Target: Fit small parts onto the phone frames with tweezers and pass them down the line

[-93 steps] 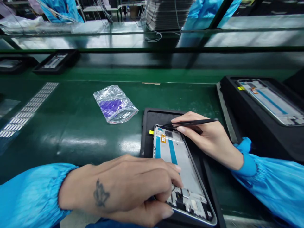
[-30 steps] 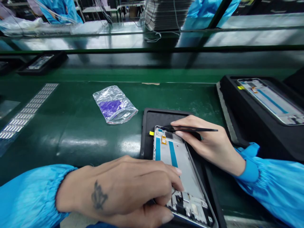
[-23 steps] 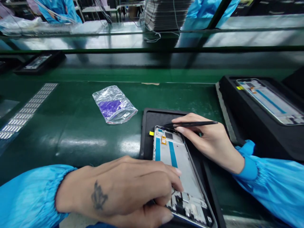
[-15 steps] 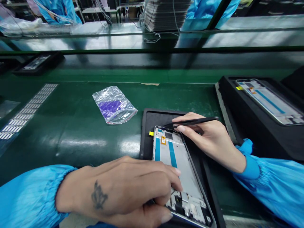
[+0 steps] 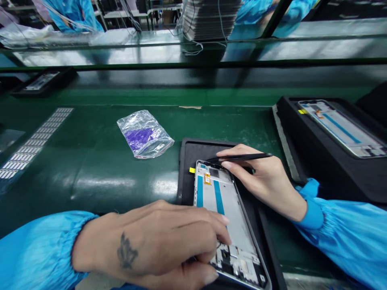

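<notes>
A silver phone frame [image 5: 237, 217] with blue strips and an orange flex piece lies in a black foam tray [image 5: 189, 151]. My left hand [image 5: 163, 241] lies across its lower left part, fingers curled onto the metal plate and thumb at the near edge, holding it. Between the thumb and fingers of my right hand [image 5: 260, 175] is a pair of black tweezers [image 5: 252, 157]. Their tips reach the top end of the frame, where the dark parts make the exact contact hard to see. A yellow tab [image 5: 192, 170] sticks out at the frame's upper left.
A zip bag [image 5: 140, 139] with purple contents lies on the green table [image 5: 99, 161]. At left is a strip of labels [image 5: 33, 145]. Another phone frame [image 5: 344, 129] rests on a black foam block [image 5: 302, 133] at right. Behind the ledge, a blue sleeve [image 5: 254, 12] of another person shows.
My right hand and the tweezers have shifted slightly left at the top of the phone frame. My left hand stays about where it was.
</notes>
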A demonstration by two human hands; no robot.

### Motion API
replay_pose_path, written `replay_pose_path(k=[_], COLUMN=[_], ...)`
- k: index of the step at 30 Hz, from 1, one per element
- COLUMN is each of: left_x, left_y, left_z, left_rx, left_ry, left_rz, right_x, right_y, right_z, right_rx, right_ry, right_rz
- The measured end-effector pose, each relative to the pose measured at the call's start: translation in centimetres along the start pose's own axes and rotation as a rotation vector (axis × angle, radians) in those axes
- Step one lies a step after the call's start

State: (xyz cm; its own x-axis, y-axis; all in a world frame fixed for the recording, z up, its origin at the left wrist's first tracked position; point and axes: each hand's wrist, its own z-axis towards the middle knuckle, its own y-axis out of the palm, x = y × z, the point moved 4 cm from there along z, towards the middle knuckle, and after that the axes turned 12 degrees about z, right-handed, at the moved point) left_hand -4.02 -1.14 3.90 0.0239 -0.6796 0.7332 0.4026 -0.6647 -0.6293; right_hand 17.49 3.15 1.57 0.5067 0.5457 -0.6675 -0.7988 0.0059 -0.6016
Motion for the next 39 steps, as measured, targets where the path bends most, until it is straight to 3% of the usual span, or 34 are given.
replay_pose_path(k=[12,15,19,23,29,31,35,39], left_x=[0.1,-0.1,-1.3,-2.2,-1.7,-1.0,0.8,0.4], left_y=[0.5,1.6,3.9,5.1,4.1,4.1,5.8,6.7], left_z=[0.1,0.0,-0.5,-0.5,-0.2,-0.3,-0.7,-0.6], left_rx=[0.055,0.072,0.065,0.011,-0.072,-0.082,-0.274,-0.293], left_ry=[0.062,0.082,0.02,-0.074,-0.138,-0.093,0.097,0.094], left_rz=[0.065,0.19,0.413,0.509,0.632,0.666,0.799,0.96], right_x=[0.5,0.7,1.0,1.2,1.3,1.4,1.0,-0.3], right_y=[0.0,-0.5,-2.0,-3.0,-3.7,-4.0,-4.7,-5.7], right_z=[0.3,0.3,0.2,0.0,-0.1,-0.1,-0.4,-1.3], right_rx=[0.01,0.036,0.183,0.294,0.331,0.346,0.42,0.489], right_ry=[0.054,0.063,0.135,0.193,0.212,0.218,0.183,0.137], right_rz=[0.047,0.092,0.23,0.361,0.431,0.445,0.445,0.451])
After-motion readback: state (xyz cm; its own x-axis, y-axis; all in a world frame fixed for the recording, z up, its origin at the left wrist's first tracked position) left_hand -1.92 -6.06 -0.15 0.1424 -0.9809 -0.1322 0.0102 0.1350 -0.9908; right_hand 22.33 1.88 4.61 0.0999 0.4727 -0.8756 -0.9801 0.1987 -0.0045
